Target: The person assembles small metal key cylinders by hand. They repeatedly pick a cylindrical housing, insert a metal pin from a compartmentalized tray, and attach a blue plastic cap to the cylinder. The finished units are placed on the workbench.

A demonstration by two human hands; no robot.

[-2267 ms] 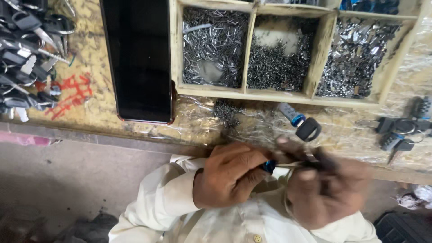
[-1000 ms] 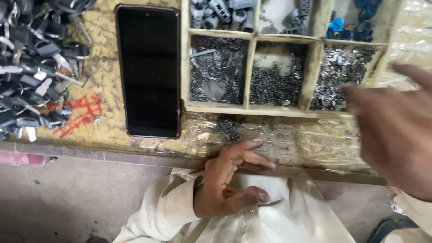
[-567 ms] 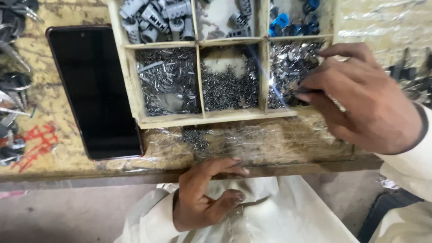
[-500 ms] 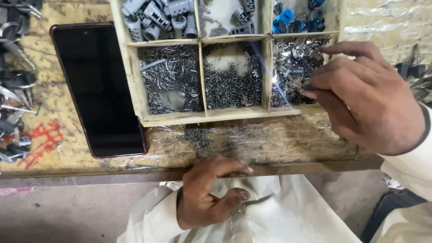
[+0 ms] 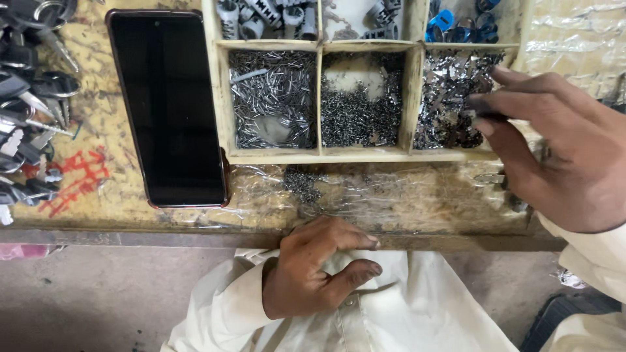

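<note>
Right hand (image 5: pixel 567 156) pinching in wooden divided tray (image 5: pixel 407 98), grip contents unclear.
Left hand (image 5: pixel 319 267) loosely curled, empty; black phone (image 5: pixel 167 107) beside tray, grey key pile (image 5: pixel 26 98) far left.

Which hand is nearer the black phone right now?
Left. The left hand sits below the bench edge, down-right of the black phone; the right hand is far across, over the tray's rightmost compartment.

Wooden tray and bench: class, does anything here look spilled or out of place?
Yes. A small heap of tiny dark metal bits lies loose on the plastic-covered bench, just outside the front wall of the wooden tray, not in a compartment. The right hand reaches into the right compartment.
</note>
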